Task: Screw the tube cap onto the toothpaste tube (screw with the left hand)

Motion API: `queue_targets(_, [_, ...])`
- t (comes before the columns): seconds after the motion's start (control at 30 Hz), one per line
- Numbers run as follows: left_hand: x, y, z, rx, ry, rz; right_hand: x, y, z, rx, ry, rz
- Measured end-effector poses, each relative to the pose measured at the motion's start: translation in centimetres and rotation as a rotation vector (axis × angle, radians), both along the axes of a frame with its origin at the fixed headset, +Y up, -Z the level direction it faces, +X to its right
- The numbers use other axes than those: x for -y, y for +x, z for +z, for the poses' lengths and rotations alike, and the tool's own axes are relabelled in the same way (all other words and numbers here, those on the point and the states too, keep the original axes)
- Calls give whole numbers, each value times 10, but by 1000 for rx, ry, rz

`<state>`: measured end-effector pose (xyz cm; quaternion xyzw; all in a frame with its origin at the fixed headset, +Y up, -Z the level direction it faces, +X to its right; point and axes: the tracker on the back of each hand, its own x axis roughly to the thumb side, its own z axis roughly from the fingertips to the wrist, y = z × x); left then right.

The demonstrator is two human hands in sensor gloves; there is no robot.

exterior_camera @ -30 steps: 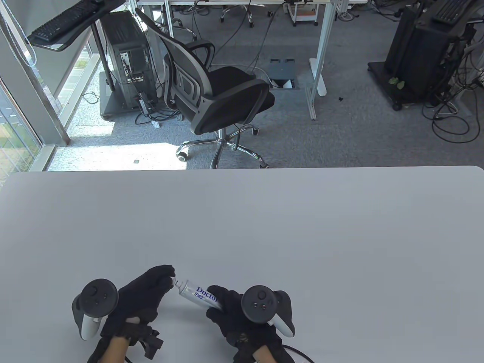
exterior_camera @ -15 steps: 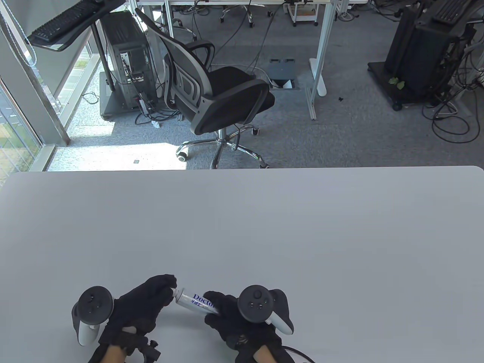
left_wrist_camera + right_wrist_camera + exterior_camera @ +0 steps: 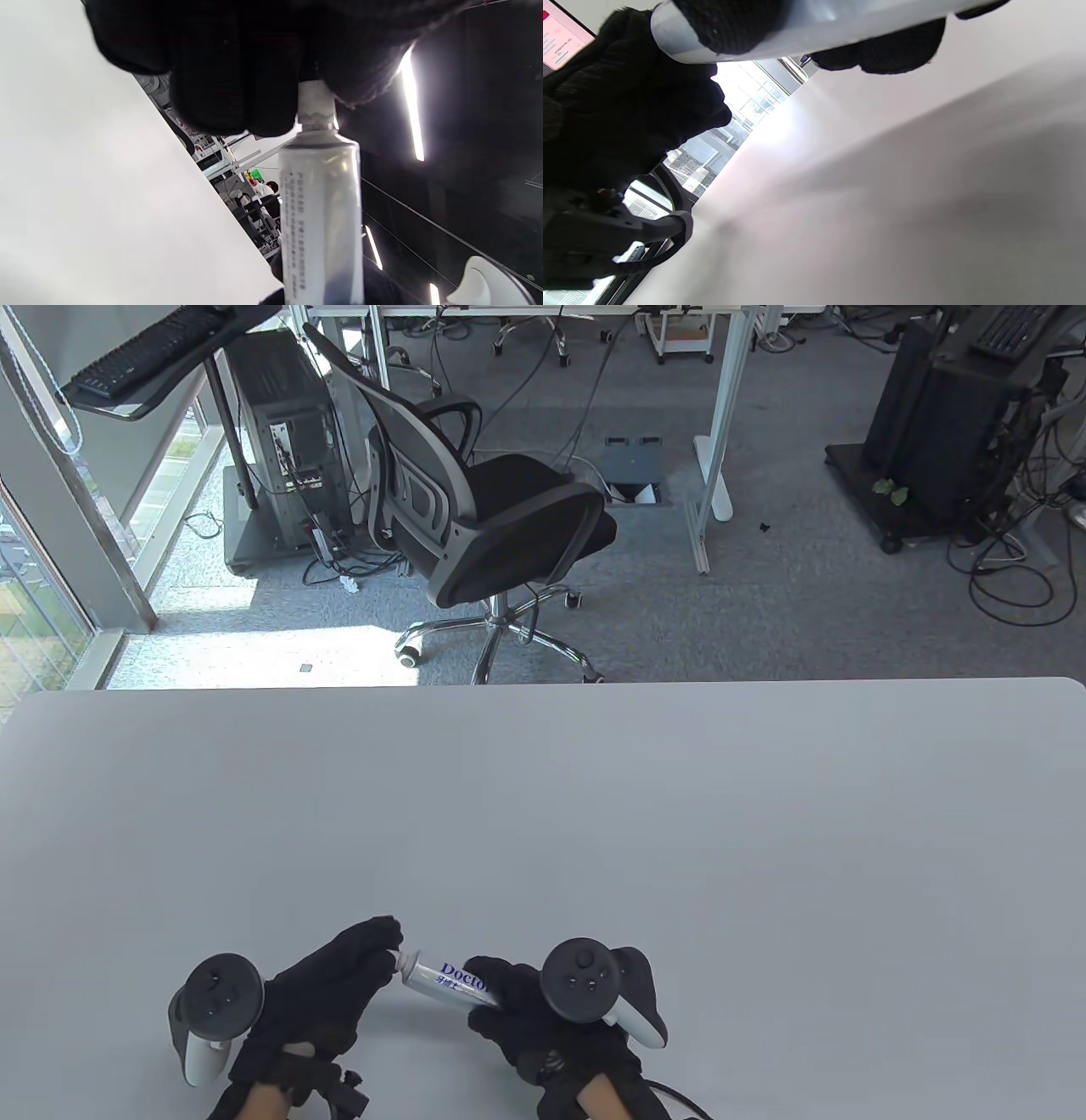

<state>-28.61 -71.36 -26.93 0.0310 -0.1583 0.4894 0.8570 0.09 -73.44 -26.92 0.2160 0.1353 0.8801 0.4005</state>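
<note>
A white toothpaste tube (image 3: 450, 978) with blue "Doctor" lettering is held just above the table near its front edge, nozzle end pointing left. My right hand (image 3: 530, 1014) grips the tube's body. My left hand (image 3: 339, 984) pinches the small white cap (image 3: 405, 959) at the tube's nozzle. In the left wrist view the cap (image 3: 313, 101) sits on the neck of the tube (image 3: 322, 212), with my gloved fingertips (image 3: 237, 72) around it. In the right wrist view the tube (image 3: 806, 25) runs along the top edge with my fingers (image 3: 878, 55) wrapped around it.
The white table (image 3: 594, 814) spreads out beyond the hands. An office chair (image 3: 475, 517) stands on the carpet behind the table's far edge, with desks, computer towers and cables further back.
Both hands and the tube have shifted slightly back and forth near the front edge. The left fingers have turned a little on the cap. Both grips are unchanged.
</note>
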Motion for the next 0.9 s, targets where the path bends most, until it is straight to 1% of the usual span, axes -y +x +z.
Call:
queue_targets(0.13, [-4,2,1,43,32,-40,2,1,0,-1,-2,15])
queue_targets(0.23, [-1,2,-1,56,13,-25,2,2,-1,3,-4,0])
queue_targets(0.37, [5,0,-1,8,-10,35,2,1,0,-2,1,12])
queue_targets(0.43, [3,1,0,0,13,17,2,0,0,-8,-1,17])
queue_targets(0.53, [-1,3,0,29,40,-35,4,-1,0,-9,-5,24])
queue_targets(0.63, [1,2,-1,35,23,-12,5,1,-2,-4,-14,17])
queue_targets(0.73, [4,-2,-2,-10,-1,-12,4,0,-2,-12,-13,15])
queue_targets(0.9, [2,-1,-1,-9,7,-28,4,-3,0,-16,-6,22])
